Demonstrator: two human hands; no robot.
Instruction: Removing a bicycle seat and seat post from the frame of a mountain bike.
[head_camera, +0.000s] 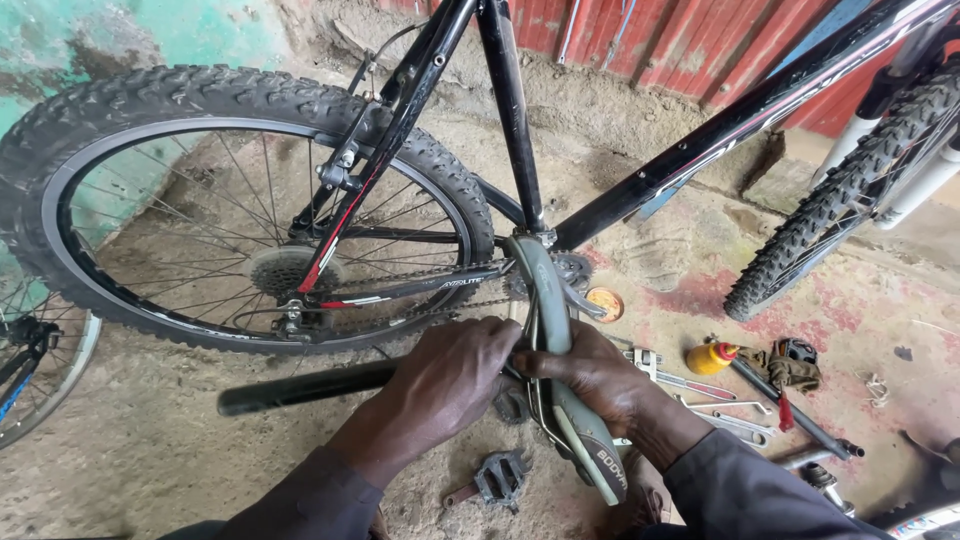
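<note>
Your left hand (450, 375) and right hand (590, 375) both clamp the grey bicycle saddle (560, 400) at six o'clock below the chainring (570, 268); a loose pedal (500, 478) lies unfitted on the floor.

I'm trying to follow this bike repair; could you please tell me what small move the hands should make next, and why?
Probably steady the grey saddle with the right hand while the left hand works underneath, since both hands grip it at the seat tube junction.
</note>
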